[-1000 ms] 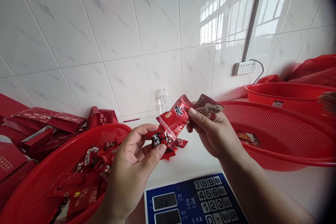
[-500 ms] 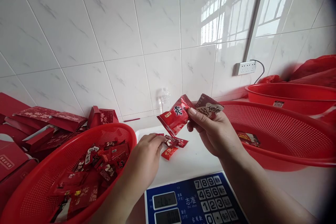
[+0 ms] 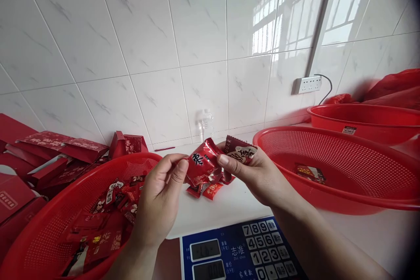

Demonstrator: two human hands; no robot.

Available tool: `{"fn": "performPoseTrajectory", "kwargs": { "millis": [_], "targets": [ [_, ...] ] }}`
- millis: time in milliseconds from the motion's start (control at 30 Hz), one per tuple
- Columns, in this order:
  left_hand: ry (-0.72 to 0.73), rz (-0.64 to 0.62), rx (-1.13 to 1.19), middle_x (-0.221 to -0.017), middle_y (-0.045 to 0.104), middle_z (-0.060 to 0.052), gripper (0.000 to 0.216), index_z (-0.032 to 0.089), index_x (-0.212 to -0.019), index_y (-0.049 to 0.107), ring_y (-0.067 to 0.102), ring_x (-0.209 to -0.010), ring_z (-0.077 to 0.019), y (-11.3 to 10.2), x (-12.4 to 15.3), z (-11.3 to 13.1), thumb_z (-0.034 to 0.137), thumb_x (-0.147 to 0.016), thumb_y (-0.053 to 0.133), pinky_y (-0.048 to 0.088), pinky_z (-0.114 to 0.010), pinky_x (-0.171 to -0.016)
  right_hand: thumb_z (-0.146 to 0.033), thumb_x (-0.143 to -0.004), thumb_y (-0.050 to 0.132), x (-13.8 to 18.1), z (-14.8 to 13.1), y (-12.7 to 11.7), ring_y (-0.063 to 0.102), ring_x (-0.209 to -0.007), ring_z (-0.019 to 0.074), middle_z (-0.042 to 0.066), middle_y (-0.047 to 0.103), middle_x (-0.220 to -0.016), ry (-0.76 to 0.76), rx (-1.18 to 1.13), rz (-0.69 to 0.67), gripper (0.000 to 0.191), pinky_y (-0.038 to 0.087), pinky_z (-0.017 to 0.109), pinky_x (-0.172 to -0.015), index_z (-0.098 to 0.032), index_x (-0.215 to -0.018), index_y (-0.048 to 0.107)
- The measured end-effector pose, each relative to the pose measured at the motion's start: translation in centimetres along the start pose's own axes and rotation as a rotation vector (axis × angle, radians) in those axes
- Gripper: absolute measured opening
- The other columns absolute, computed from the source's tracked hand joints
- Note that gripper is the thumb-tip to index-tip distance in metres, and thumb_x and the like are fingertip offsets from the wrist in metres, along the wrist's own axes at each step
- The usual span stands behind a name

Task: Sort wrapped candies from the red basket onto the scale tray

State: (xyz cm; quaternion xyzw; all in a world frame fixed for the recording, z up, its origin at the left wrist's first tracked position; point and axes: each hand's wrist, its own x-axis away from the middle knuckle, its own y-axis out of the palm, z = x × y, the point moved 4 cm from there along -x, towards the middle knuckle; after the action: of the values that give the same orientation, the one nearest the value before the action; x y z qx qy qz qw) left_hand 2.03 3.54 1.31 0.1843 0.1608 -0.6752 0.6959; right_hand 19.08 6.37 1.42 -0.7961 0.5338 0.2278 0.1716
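Note:
My right hand [image 3: 259, 175] pinches a red candy packet [image 3: 202, 162] and a dark brown candy packet [image 3: 241, 152] between thumb and fingers, above the white scale pan [image 3: 226, 205]. My left hand [image 3: 160, 197] has its thumb and forefinger closed on the left edge of the red packet. Under both hands, a few small red candies [image 3: 211, 189] lie on the pan. To the left, a red perforated basket [image 3: 49, 245] holds several wrapped candies.
The blue scale keypad [image 3: 243, 251] with two displays sits at the bottom. A large red basket [image 3: 344, 179] with one packet inside stands at right, a red basin [image 3: 364, 118] behind it. Red gift boxes [image 3: 49, 157] pile up at left. A wall socket [image 3: 306, 84] is on the tiled wall.
My left hand rose from the candies on the pan and took hold of the red packet. My right hand came down and to the left with its two packets.

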Motion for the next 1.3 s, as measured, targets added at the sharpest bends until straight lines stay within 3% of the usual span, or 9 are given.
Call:
{"fn": "performPoseTrajectory", "kwargs": {
  "millis": [233, 467, 600, 767, 867, 967, 1100, 1200, 1300],
  "targets": [
    [0.117, -0.020, -0.258, -0.077, 0.072, -0.001, 0.027, 0.024, -0.092, 0.075, 0.061, -0.066, -0.0146, 0.0, 0.6, 1.4, 0.046, -0.093, 0.059, 0.049, -0.022, -0.059, -0.045, -0.089, 0.069, 0.2, -0.9, -0.3, 0.051, -0.059, 0.0125, -0.001, 0.057, -0.063, -0.027, 0.058, 0.046, 0.034, 0.043, 0.026, -0.053, -0.020, -0.067, 0.063],
    [0.144, -0.027, -0.233, -0.076, 0.070, 0.001, 0.025, 0.026, -0.092, 0.075, 0.060, -0.066, -0.0130, 0.0, 0.8, 1.1, 0.044, -0.094, 0.059, 0.049, -0.020, -0.061, -0.045, -0.089, 0.065, 0.6, -1.6, -0.1, 0.046, -0.056, 0.0126, -0.002, 0.052, -0.061, -0.051, 0.171, 0.154, 0.035, 0.038, 0.026, -0.050, -0.020, -0.067, 0.058],
    [0.135, -0.005, -0.166, -0.071, 0.068, 0.001, 0.024, 0.025, -0.087, 0.075, 0.058, -0.062, -0.0134, 0.0, 0.7, 0.8, 0.044, -0.091, 0.063, 0.048, -0.021, -0.057, -0.036, -0.089, 0.063, 0.7, -2.3, 0.0, 0.042, -0.052, 0.0108, -0.002, 0.052, -0.057, -0.133, 0.425, 0.263, 0.033, 0.034, 0.025, -0.047, -0.020, -0.063, 0.053],
    [0.052, -0.012, -0.051, -0.066, 0.063, 0.000, 0.029, 0.022, -0.083, 0.074, 0.053, -0.060, -0.0131, 0.1, 0.6, 0.3, 0.049, -0.088, 0.066, 0.046, -0.022, -0.056, -0.030, -0.092, 0.059, 0.8, -2.7, 0.3, 0.048, -0.048, 0.0099, -0.003, 0.057, -0.054, -0.208, 0.557, 0.274, 0.031, 0.037, 0.023, -0.045, -0.021, -0.063, 0.050],
    [-0.024, -0.034, -0.006, -0.077, 0.069, -0.003, 0.038, 0.021, -0.097, 0.072, 0.059, -0.063, -0.0145, 0.0, 0.5, -0.1, 0.056, -0.088, 0.062, 0.052, -0.025, -0.060, -0.027, -0.092, 0.059, 0.9, -2.9, 0.1, 0.048, -0.047, 0.0104, -0.003, 0.057, -0.054, -0.271, 0.644, 0.344, 0.030, 0.038, 0.023, -0.045, -0.022, -0.064, 0.051],
    [-0.242, -0.217, 0.188, -0.084, 0.073, -0.007, 0.054, 0.021, -0.112, 0.065, 0.066, -0.065, -0.0175, 0.6, 0.5, -0.7, 0.068, -0.087, 0.054, 0.056, -0.027, -0.056, -0.019, -0.091, 0.061, 1.2, -3.3, 0.1, 0.054, -0.052, 0.0117, -0.002, 0.061, -0.060, -0.461, 0.720, 0.412, 0.021, 0.042, 0.024, -0.049, -0.022, -0.071, 0.058],
    [-0.448, -0.370, 0.493, -0.091, 0.073, -0.007, 0.049, 0.021, -0.114, 0.064, 0.068, -0.068, -0.0170, 1.4, 0.4, -0.5, 0.062, -0.089, 0.056, 0.059, -0.025, -0.051, -0.009, -0.091, 0.058, 1.6, -3.5, 0.6, 0.065, -0.068, 0.0135, 0.003, 0.070, -0.080, -0.686, 0.632, 0.184, 0.015, 0.052, 0.025, -0.058, -0.021, -0.094, 0.066],
    [-0.391, -0.257, 0.549, -0.094, 0.073, -0.003, 0.026, 0.021, -0.107, 0.066, 0.069, -0.073, -0.0131, 1.0, 0.1, 0.0, 0.036, -0.087, 0.072, 0.059, -0.019, -0.055, -0.014, -0.093, 0.062, 1.2, -3.2, 0.6, 0.069, -0.088, 0.0158, 0.005, 0.072, -0.094, -0.560, 0.472, 0.012, 0.014, 0.057, 0.027, -0.072, -0.022, -0.102, 0.069],
    [-0.269, -0.143, 0.467, -0.105, 0.072, -0.001, 0.022, 0.023, -0.101, 0.068, 0.070, -0.087, -0.0127, 0.7, 0.2, 0.4, 0.020, -0.081, 0.076, 0.059, -0.017, -0.068, -0.028, -0.095, 0.064, 0.7, -2.7, 0.2, 0.070, -0.096, 0.0171, 0.005, 0.074, -0.102, -0.345, 0.264, -0.002, 0.011, 0.058, 0.029, -0.079, -0.024, -0.102, 0.072]
  ]
}}
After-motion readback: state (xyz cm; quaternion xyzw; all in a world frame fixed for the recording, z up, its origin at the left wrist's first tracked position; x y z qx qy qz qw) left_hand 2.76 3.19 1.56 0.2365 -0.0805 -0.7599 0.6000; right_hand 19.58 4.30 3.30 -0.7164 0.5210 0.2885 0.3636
